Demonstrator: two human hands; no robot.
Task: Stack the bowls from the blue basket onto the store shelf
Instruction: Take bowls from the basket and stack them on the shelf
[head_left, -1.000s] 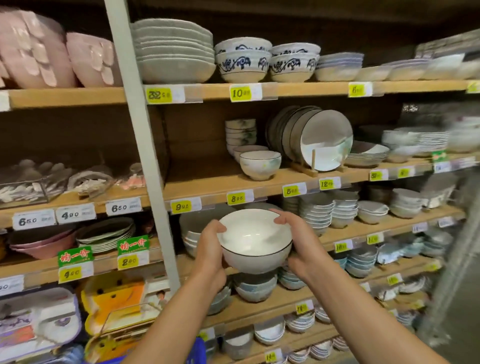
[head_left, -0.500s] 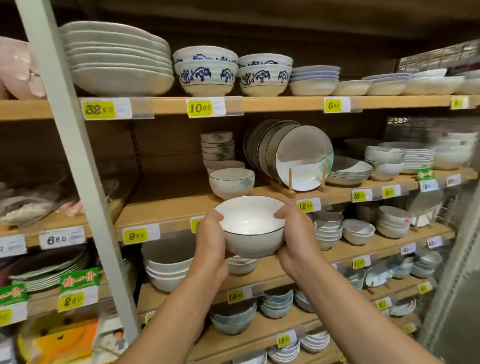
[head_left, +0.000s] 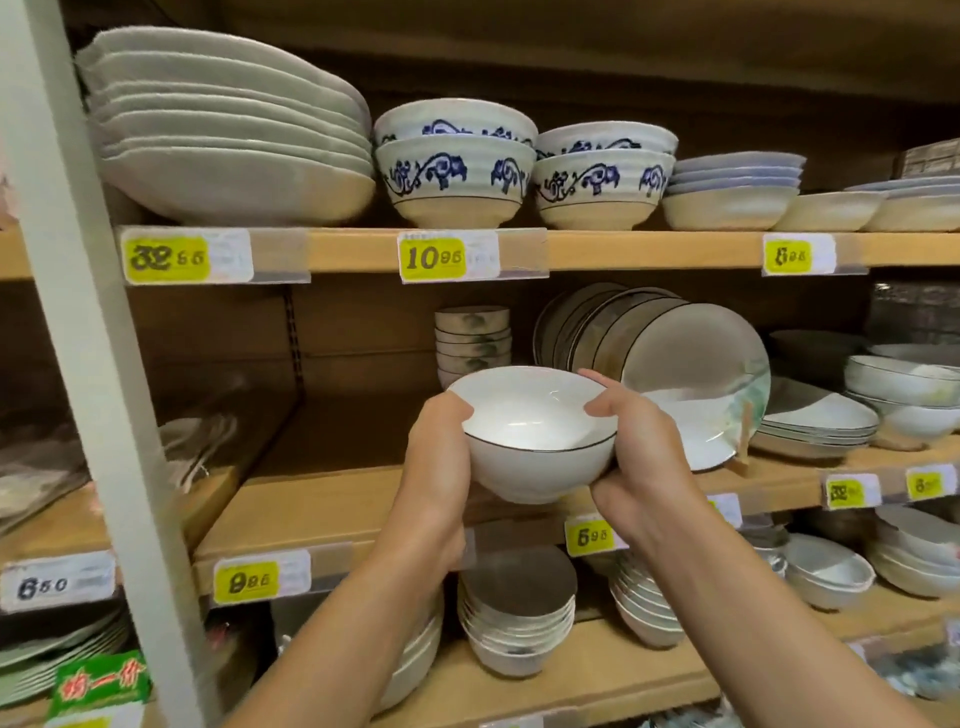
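A person's left hand (head_left: 441, 457) and right hand (head_left: 644, 447) hold a white bowl (head_left: 535, 441) with a thin dark rim between them. The fingers curl round its sides and the thumbs hook over the rim, keeping it upright in the air just above the front edge of the middle wooden shelf (head_left: 322, 514). Toward the shelf's back stands a stack of small bowls (head_left: 472, 338), with upright plates (head_left: 675, 374) to its right. The bowl looks not yet set down, so this placement is unfinished, and the blue basket is out of view, so how many bowls remain cannot be told.
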